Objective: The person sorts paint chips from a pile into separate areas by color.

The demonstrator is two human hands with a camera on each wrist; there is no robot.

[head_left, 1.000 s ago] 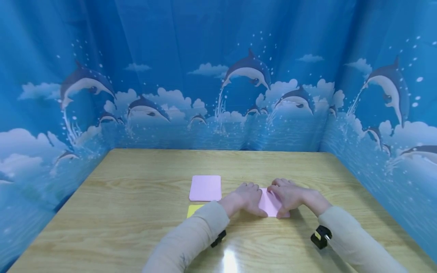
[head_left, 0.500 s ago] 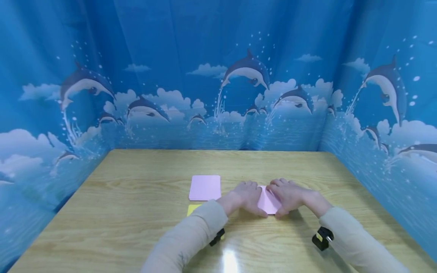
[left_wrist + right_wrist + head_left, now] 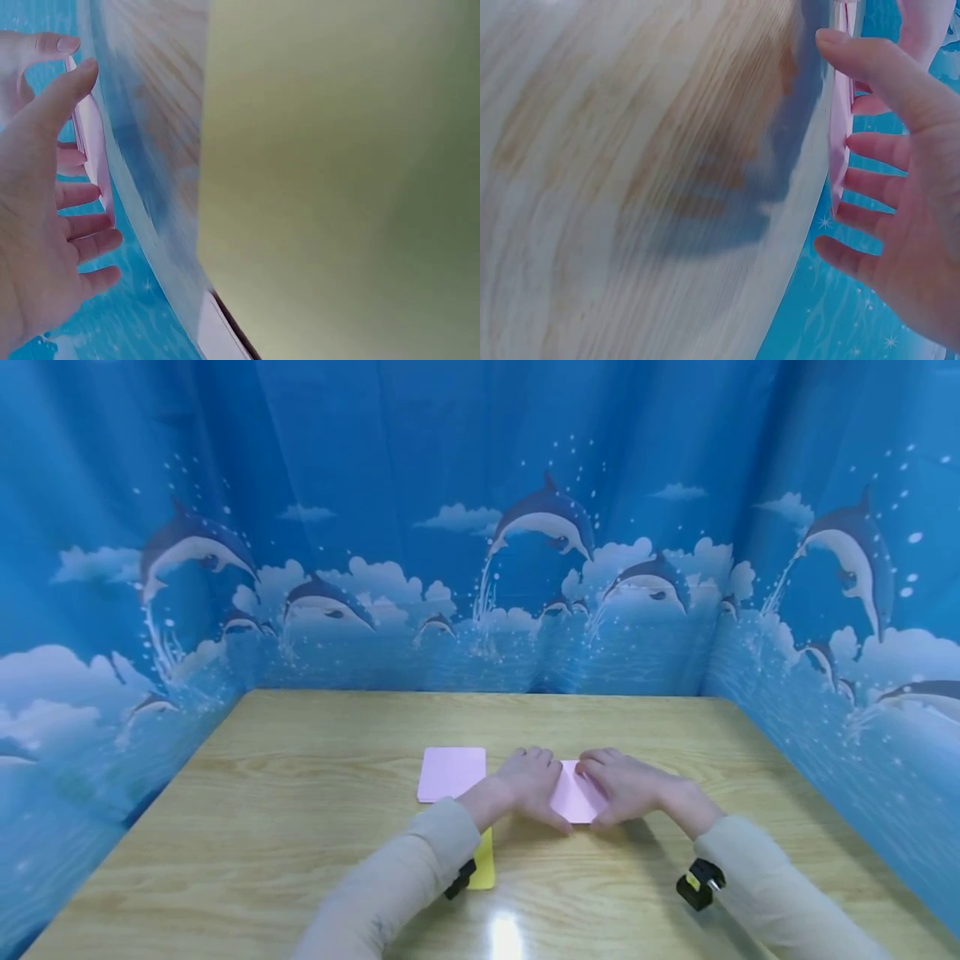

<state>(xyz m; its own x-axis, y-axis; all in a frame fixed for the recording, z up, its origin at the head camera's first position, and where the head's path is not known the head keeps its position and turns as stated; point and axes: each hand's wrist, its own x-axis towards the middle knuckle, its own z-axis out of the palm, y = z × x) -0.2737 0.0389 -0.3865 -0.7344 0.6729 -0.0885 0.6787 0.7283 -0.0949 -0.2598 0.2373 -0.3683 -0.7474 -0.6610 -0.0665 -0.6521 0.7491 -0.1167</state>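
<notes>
A pink stack of square sheets (image 3: 576, 797) is between my two hands, right of the table's middle. My left hand (image 3: 528, 783) holds its left side, thumb at the near edge and fingers toward the far edge. Opposite it, my right hand (image 3: 626, 785) holds the right side in the same way. Several layers show along the edge of the pink sheets (image 3: 88, 135) in the left wrist view. From the right wrist, my fingertips touch the pink stack's edge (image 3: 840, 150) and the thumb lies near its end. The hands cover both sides of the stack.
A second pink square stack (image 3: 452, 773) lies left of my left hand. Below it is a yellow square (image 3: 483, 864), mostly hidden by my left forearm and filling much of the left wrist view. A dolphin-print curtain (image 3: 480, 527) surrounds the wooden table (image 3: 315, 793).
Both hands have shifted left and slightly away from me, bringing the pink stack along. The left forearm has moved left, so the yellow square's right side now shows.
</notes>
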